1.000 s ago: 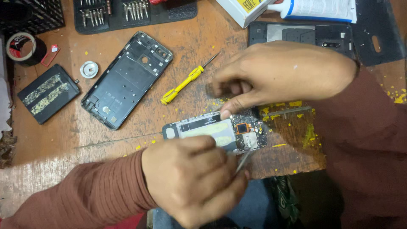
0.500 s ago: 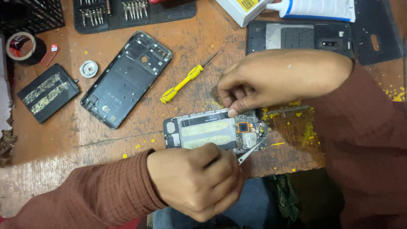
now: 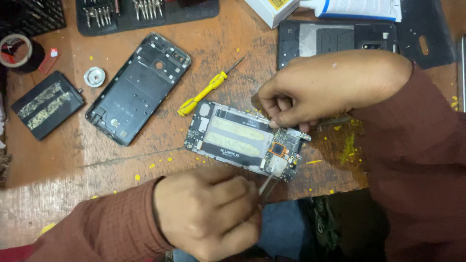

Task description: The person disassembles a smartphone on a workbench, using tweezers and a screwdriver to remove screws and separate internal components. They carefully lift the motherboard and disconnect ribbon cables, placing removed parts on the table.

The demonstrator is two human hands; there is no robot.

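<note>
Pinching a pair of thin metal tweezers [image 3: 267, 183], the fingers of the left hand [image 3: 208, 213] are curled tight together, so the tips can reach the small parts at one end of the opened smartphone frame with its exposed circuit board [image 3: 245, 140]. The right hand [image 3: 320, 87] comes in from the far side, its fingers [image 3: 284, 116] pressed down on the board's upper edge, seemingly to keep it from sliding on the worn wooden bench [image 3: 145, 165]. Just beside the frame lies a small yellow-handled screwdriver [image 3: 206, 90], and further off a black phone back cover [image 3: 138, 87], a flat black battery [image 3: 46, 104] and a roll of tape [image 3: 14, 48], all kept within reach. Much of the tweezers is buried in the fist, and exactly what their tips touch cannot be made out. A black tool tray [image 3: 145, 12] is cut off at the top edge.
</note>
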